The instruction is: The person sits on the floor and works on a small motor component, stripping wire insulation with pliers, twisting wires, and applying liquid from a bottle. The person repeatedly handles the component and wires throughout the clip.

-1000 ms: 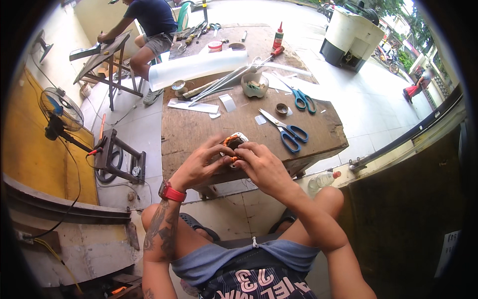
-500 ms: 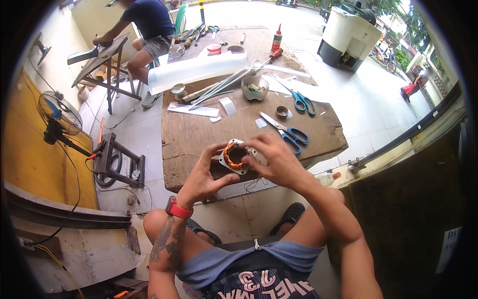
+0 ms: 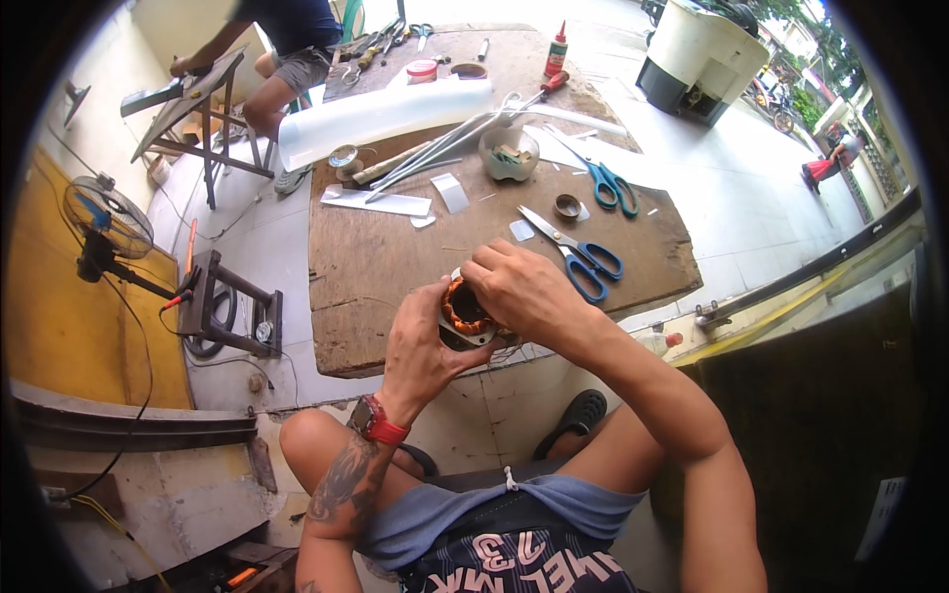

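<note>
A small motor stator (image 3: 465, 321) with a ring of copper windings and a pale metal flange is held over the near edge of the wooden bench. My left hand (image 3: 420, 331) wraps its left side, thumb along the near rim and fingers on the far side. On the right of the ring, my right hand (image 3: 514, 287) has its fingers curled over the windings; its fingertips are partly hidden. Thin wire ends trail below the stator. Just right of my right hand lie blue-handled scissors (image 3: 583, 259), blades partly apart.
On the wooden bench (image 3: 366, 277) lie teal-handled scissors (image 3: 613, 188), a tape roll (image 3: 567, 207), a plastic bowl (image 3: 509, 155) of small pieces, metal rods, a rolled clear sheet (image 3: 386, 119) and a glue bottle (image 3: 557, 49). A fan (image 3: 109, 217) stands left; another person (image 3: 287, 49) sits beyond.
My right hand has closed in onto the right side of the windings, and my left hand has gripped the stator more tightly. The view has shifted slightly.
</note>
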The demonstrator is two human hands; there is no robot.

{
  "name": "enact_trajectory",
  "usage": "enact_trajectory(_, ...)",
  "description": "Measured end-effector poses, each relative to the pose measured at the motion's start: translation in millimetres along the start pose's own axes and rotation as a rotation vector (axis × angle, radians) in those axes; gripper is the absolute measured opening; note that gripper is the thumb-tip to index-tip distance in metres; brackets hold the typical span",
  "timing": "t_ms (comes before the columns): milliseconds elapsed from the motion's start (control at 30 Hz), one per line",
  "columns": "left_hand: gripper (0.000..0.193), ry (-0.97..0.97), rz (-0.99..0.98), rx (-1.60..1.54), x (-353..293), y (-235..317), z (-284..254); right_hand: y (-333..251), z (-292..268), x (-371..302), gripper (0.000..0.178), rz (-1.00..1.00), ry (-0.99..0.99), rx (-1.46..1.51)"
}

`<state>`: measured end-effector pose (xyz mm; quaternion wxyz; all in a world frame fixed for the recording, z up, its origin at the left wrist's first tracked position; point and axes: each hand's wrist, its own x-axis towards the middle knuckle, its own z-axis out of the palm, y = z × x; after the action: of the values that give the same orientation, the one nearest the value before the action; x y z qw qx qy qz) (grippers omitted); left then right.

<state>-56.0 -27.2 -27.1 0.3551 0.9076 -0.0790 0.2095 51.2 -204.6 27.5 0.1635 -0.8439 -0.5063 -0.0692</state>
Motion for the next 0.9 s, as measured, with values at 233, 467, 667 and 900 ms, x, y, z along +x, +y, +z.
enact_trajectory(233, 0.118, 0.002, -0.032, -0.133, 12, 3, 3, 6, 2, -44, 0.091, 0.257, 0.058, 0.705)
enact_trajectory(467, 0.119, -0.132, 0.116, -0.319, 32, -22, -16, -7, 36, -57, 0.09, 0.272, 0.283, 0.779)
enact_trajectory(667, 0.116, -0.187, 0.09, -0.358, 36, -21, -29, -8, 35, -59, 0.079, 0.255, 0.285, 0.739)
enact_trajectory(900, 0.112, -0.167, 0.097, -0.372, 38, -13, -29, -4, 39, -58, 0.079, 0.303, 0.252, 0.887)
